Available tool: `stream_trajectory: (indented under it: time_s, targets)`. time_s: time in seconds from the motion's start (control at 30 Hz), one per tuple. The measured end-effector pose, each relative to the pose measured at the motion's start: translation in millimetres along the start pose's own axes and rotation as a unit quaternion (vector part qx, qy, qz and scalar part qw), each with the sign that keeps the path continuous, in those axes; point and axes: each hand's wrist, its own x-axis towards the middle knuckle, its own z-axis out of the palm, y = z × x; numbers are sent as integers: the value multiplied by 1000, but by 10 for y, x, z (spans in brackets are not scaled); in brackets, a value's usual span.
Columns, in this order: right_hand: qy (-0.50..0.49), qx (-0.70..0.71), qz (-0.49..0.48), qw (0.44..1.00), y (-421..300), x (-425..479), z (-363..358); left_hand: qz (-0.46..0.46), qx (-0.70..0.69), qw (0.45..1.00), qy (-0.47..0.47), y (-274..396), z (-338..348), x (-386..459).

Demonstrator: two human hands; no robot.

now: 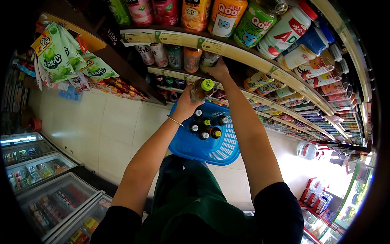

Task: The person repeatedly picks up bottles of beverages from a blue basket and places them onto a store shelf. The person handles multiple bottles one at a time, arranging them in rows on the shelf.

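Note:
My left hand (183,105) is closed around a drink bottle with a bright green cap (202,90), held upright above the near edge of the shelving. With its fingers on a bottle with a pale green label (209,58), my right hand (218,70) reaches into the second shelf; part of that bottle is hidden by the hand. An orange-labelled bottle (192,59) stands just left of it. Below my hands is a blue plastic basket (179,146). Several capped bottles (204,123) stand inside the basket, with white, green and yellow caps.
Large juice bottles (195,15) line the shelf above a curved price rail (243,50). Snack bags (56,55) hang at the left beside a dark shelf end. Glass-topped freezers (58,201) stand at the lower left. A big water bottle (306,150) is on the floor at the right.

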Motion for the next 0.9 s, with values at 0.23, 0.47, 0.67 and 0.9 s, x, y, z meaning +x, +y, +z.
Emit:
stream_trajectory:
  time_s: [0.23,0.47,0.67,0.9]
  targets:
    - [-13,-55,-77,995,105,298,-56,33,10,999,3,151,-27,123]
    - [25,-43,-189,981,200,443,-148,62,-31,998,4,157,163,392]
    - [29,36,-168,985,-137,-638,-507,71,-52,996,14,238,163,603]
    - [104,-41,-206,972,-362,-982,-343,156,64,980,101,77,368,865]
